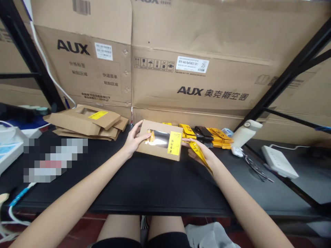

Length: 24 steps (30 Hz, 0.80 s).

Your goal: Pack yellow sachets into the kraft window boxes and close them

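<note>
My left hand [133, 140] grips the left end of a small brown cardboard box [160, 138], thumb on its front and fingers behind. The box is tilted above the black table and has a clear window with something orange behind it. A yellow label [175, 143] with dark print covers its right part. At the box's right end, my right hand [207, 153] holds a thin yellow packet [198, 154] against the palm. Its fingertips reach the box edge and are partly hidden there.
Several brown window boxes [85, 120] lie piled at the left. Yellow and black packets [204, 134] line the back, beside a white bottle [247, 133]. Glasses [256, 168] and a white power strip [280, 162] lie right. Large cardboard sheets [165, 82] stand behind the table [160, 189].
</note>
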Available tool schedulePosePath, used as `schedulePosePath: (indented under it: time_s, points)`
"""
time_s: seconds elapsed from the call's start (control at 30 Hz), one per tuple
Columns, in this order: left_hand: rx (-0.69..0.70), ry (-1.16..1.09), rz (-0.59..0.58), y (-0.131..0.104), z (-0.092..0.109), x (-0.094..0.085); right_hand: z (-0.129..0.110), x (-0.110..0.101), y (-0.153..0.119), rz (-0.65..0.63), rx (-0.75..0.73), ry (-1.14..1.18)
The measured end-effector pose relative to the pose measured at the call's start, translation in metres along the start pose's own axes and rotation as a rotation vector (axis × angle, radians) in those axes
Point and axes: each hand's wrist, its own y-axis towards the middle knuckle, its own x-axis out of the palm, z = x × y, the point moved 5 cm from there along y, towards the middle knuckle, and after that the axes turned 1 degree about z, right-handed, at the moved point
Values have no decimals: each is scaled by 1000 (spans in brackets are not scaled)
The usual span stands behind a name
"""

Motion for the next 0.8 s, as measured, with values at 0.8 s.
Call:
schedulePosePath:
  time_s: [0.8]
  points:
    - [145,60,129,5,3,-13,-11,-50,11,589,-236,146]
